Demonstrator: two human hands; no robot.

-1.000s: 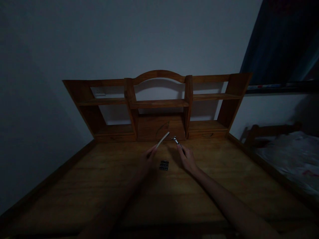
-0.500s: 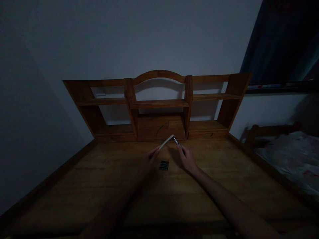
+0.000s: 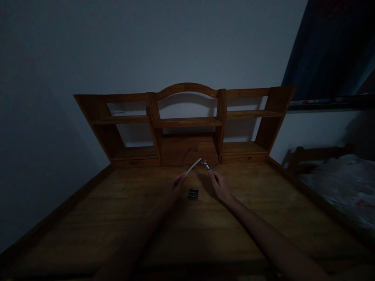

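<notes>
My left hand (image 3: 175, 185) is closed around the lower end of a pale, slim stick (image 3: 193, 165), which slants up to the right; in the dim light its exact kind is unclear. In my right hand (image 3: 219, 186) is a razor (image 3: 207, 166) with a silvery neck and a small crosswise head, pointing up and left. The razor's head is close to the stick's upper end; whether they touch I cannot tell. Between and below the hands, a small dark block of several ridged rows (image 3: 193, 194) lies on the wooden desk (image 3: 140, 218).
A wooden shelf unit (image 3: 187, 123) with open compartments stands along the desk's back edge, against a pale wall (image 3: 181, 47). Raised wooden edges run down both sides of the desk. On the right are a bed with pale bedding (image 3: 345, 187) and a dark curtain (image 3: 331, 50).
The pale stick has shifted slightly left and tilted steeper with my left hand. The razor has turned so its crosswise head shows more clearly. The dark block has not moved.
</notes>
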